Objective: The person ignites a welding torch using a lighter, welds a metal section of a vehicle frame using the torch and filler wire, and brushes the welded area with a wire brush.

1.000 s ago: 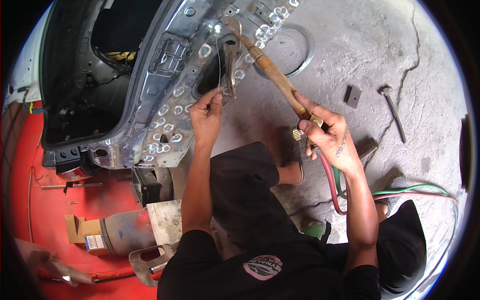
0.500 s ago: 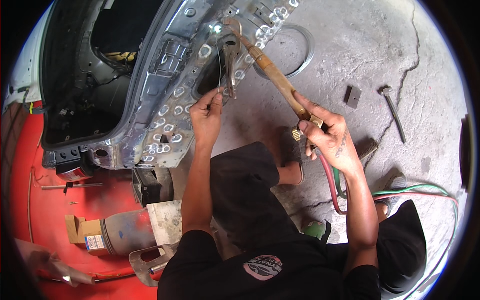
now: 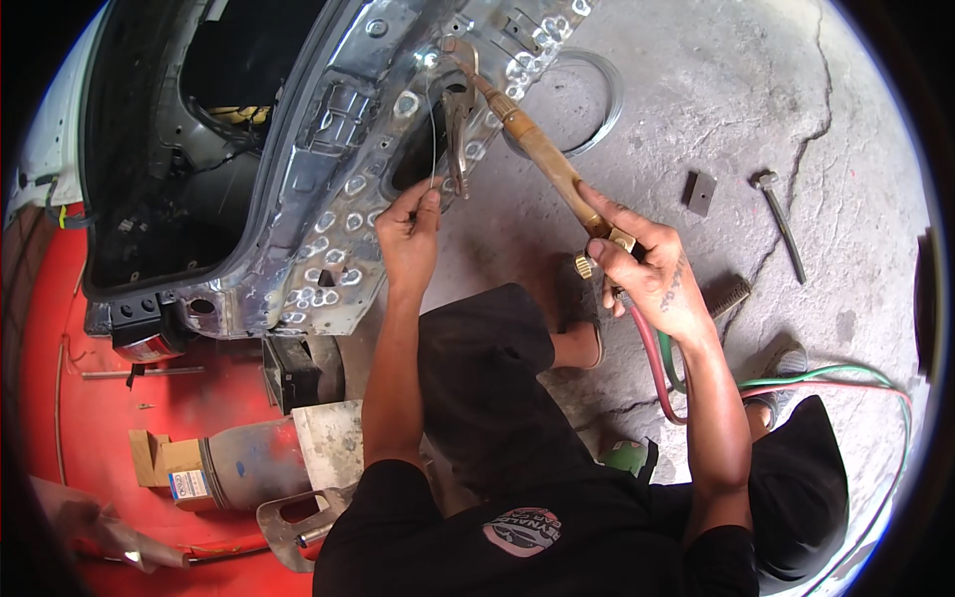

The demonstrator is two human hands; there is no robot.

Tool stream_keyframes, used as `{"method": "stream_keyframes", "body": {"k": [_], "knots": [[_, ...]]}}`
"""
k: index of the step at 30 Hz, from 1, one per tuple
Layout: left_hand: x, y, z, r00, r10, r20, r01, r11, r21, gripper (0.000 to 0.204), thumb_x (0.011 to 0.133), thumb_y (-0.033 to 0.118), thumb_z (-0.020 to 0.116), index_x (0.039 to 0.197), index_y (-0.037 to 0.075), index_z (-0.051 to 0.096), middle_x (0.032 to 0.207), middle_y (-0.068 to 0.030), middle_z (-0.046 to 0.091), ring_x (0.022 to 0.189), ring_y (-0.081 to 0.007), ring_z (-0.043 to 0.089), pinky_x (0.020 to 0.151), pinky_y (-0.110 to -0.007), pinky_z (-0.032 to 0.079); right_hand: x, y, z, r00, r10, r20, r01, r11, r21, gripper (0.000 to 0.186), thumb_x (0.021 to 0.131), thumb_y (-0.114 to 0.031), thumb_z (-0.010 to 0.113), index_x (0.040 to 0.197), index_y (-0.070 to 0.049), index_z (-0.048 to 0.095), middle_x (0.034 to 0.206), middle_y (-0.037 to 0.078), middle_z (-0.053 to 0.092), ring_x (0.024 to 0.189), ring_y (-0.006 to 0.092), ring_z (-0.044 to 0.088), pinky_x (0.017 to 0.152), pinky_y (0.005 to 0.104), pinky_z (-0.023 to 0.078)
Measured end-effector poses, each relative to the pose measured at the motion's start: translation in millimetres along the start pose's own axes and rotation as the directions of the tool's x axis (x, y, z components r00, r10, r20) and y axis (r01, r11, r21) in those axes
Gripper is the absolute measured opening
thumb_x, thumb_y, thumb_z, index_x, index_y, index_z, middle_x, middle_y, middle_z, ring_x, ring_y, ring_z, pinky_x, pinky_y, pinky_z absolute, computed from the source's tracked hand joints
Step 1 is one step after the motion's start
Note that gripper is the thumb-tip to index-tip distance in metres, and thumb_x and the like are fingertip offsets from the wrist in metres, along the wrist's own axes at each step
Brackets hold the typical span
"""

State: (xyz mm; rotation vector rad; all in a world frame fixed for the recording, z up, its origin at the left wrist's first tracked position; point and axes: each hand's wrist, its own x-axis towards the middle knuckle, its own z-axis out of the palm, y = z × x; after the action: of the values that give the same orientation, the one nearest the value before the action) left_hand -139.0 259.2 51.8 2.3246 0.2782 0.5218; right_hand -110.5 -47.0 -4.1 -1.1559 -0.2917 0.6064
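Observation:
My right hand [image 3: 647,259] grips a long brass torch [image 3: 542,144], with red and green hoses [image 3: 664,373] trailing from its handle. The torch's tip reaches a bright glowing spot [image 3: 431,60] on a bare steel car body panel [image 3: 318,279] marked with many pale ringed spots. My left hand [image 3: 410,224] pinches a thin wire rod [image 3: 432,129] that runs up to the glowing spot. A metal locking-plier clamp [image 3: 458,139] hangs on the panel beside a dark opening, just right of the wire.
A wire coil [image 3: 612,109], dark metal block [image 3: 699,194], hammer-like tool [image 3: 786,224] and brush [image 3: 728,297] lie on cracked concrete [image 3: 856,179]. At lower left are a red surface [image 3: 90,418], a grey cylinder [image 3: 244,463], cardboard box [image 3: 159,453] and C-clamp [image 3: 274,527].
My right hand and the torch have shifted slightly left and up. My left hand has moved very slightly left with the wire. The glow at the tip has varied in brightness.

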Motion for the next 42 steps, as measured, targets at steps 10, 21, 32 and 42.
{"method": "stream_keyframes", "body": {"k": [10,21,32,42], "knots": [[1.3,-0.6,-0.8,1.0,0.006,-0.011,-0.006,1.0,0.026,0.021,0.102,0.011,0.065,0.116,-0.002,0.075,0.068,0.0034,0.056,0.061,-0.0042,0.047,0.054,-0.022,0.035,0.3,-2.2,0.4,1.0,0.008,-0.011,-0.008,1.0,-0.001,0.057,0.096,-0.018,0.063,0.153,-0.013,0.053,0.1,0.009,0.069,0.059,0.0102,0.062,0.054,0.0274,0.054],[4.0,0.2,-0.1,1.0,-0.026,-0.011,0.026,1.0,0.007,0.019,0.101,0.008,0.066,0.115,-0.001,0.075,0.07,0.0031,0.056,0.061,-0.0045,0.047,0.053,-0.024,0.038,0.3,-2.4,-0.1,1.0,0.002,-0.019,-0.002,1.0,-0.008,0.057,0.097,-0.017,0.063,0.153,-0.013,0.053,0.102,0.008,0.068,0.06,0.0099,0.061,0.054,0.0267,0.054],[5.3,1.5,1.9,1.0,-0.02,-0.006,0.02,1.0,0.01,0.019,0.101,0.007,0.065,0.115,-0.001,0.075,0.07,0.0027,0.057,0.061,-0.0048,0.048,0.053,-0.024,0.039,-1.2,-3.4,-0.2,1.0,0.003,-0.02,-0.003,1.0,-0.001,0.057,0.097,-0.015,0.063,0.153,-0.014,0.052,0.101,0.007,0.068,0.06,0.009,0.061,0.055,0.0264,0.054],[6.9,2.6,2.4,1.0,-0.014,0.0,0.014,1.0,0.014,0.019,0.101,0.008,0.065,0.116,-0.001,0.075,0.07,0.0033,0.056,0.061,-0.0047,0.046,0.053,-0.023,0.037,-1.7,-1.7,-0.4,1.0,0.007,-0.018,-0.007,1.0,0.001,0.057,0.097,-0.014,0.063,0.153,-0.015,0.052,0.106,0.008,0.067,0.061,0.0085,0.06,0.054,0.0261,0.054]]}}
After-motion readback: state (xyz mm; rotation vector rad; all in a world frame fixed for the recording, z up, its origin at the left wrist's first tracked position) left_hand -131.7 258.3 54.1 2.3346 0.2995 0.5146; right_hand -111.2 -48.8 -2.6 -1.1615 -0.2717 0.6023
